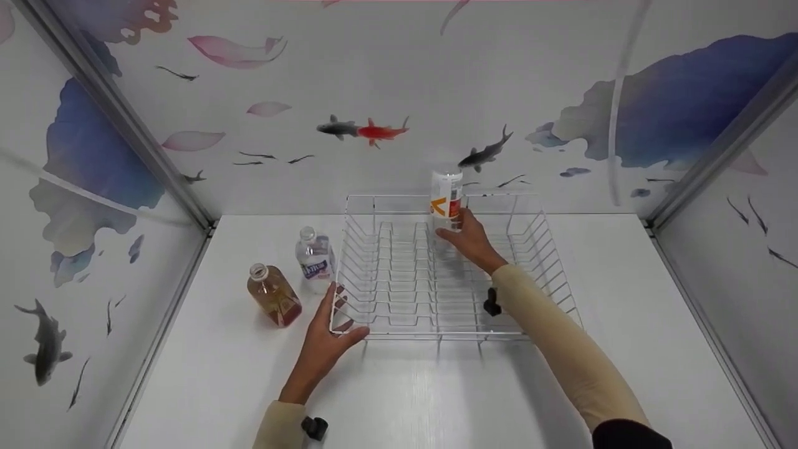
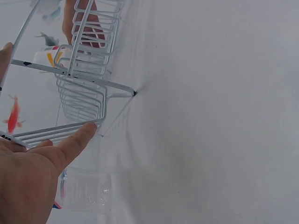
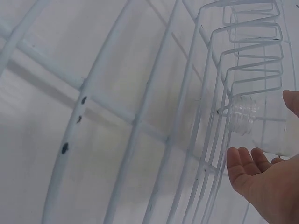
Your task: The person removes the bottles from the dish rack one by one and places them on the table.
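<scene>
My right hand (image 1: pixel 471 240) holds a clear plastic bottle (image 1: pixel 446 190) with a white and orange label, thumb on one side and fingers on the other. The bottle is neck down over the back part of a white wire dish rack (image 1: pixel 436 337). In the right wrist view its threaded bottle neck (image 3: pixel 242 114) is right at the rack's wires. My left hand (image 1: pixel 324 346) grips the rack's front left corner, with the thumb along the front rail and the fingers at the left side wires.
Left of the rack stand a clear bottle (image 1: pixel 316 259) with a purple label and an amber-tinted bottle (image 1: pixel 274 296), both without caps. The rack is on a white table (image 1: pixel 411 399). Behind it rises a white panel (image 1: pixel 399 75) painted with fish and petals; side panels flank the table.
</scene>
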Motion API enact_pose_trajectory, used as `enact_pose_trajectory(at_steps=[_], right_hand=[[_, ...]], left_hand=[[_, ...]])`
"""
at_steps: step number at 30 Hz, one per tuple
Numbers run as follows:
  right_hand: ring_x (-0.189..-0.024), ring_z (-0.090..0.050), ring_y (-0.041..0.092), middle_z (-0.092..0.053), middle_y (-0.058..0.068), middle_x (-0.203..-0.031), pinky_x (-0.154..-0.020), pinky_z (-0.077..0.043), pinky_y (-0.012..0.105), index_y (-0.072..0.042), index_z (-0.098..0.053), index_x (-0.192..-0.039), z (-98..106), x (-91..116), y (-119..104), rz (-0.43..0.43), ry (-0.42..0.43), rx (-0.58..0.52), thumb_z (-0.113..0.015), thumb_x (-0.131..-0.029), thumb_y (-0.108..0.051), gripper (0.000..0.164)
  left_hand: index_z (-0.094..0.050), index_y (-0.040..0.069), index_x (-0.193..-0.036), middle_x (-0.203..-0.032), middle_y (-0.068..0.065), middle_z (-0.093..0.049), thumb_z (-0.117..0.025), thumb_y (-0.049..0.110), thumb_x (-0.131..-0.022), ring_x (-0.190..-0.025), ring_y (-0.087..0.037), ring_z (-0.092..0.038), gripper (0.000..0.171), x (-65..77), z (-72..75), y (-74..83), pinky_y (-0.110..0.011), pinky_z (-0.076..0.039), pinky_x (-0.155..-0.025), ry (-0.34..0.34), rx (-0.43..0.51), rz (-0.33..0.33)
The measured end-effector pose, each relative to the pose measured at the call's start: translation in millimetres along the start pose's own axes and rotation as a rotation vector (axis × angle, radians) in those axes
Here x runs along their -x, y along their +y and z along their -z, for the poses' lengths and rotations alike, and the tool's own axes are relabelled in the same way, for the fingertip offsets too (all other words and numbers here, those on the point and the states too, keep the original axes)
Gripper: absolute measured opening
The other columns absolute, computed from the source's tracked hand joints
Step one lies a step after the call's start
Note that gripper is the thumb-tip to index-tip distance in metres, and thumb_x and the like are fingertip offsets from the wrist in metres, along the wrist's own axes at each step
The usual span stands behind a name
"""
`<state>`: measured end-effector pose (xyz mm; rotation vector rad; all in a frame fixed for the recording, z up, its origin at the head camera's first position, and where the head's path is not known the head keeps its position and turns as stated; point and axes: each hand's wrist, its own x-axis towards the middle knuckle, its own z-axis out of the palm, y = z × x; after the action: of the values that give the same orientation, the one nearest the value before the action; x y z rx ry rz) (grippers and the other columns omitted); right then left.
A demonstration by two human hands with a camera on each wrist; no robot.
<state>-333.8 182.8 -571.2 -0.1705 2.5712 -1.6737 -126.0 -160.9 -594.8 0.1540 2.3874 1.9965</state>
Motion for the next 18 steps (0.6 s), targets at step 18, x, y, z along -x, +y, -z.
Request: enact_pose_trajectory(at_steps=[18], right_hand=[[-0.138,-0.057,0.037,-0.057,0.027,-0.152,-0.114,-0.052,0.054,0.002,-0.044,-0.158,33.2,17.0,-8.6,-0.045,0.044,0.012,-0.079,-0.104,-0.03,0.072]], left_hand=[[-0.013,0.016,-0.179,-0.179,-0.012,-0.03,-0.096,0.035,-0.089,-0.161,-0.038,-0.038,0.123,0.3,0.8,-0.1,-0.039,-0.053,-0.116,-0.003,-0.036,0.027]])
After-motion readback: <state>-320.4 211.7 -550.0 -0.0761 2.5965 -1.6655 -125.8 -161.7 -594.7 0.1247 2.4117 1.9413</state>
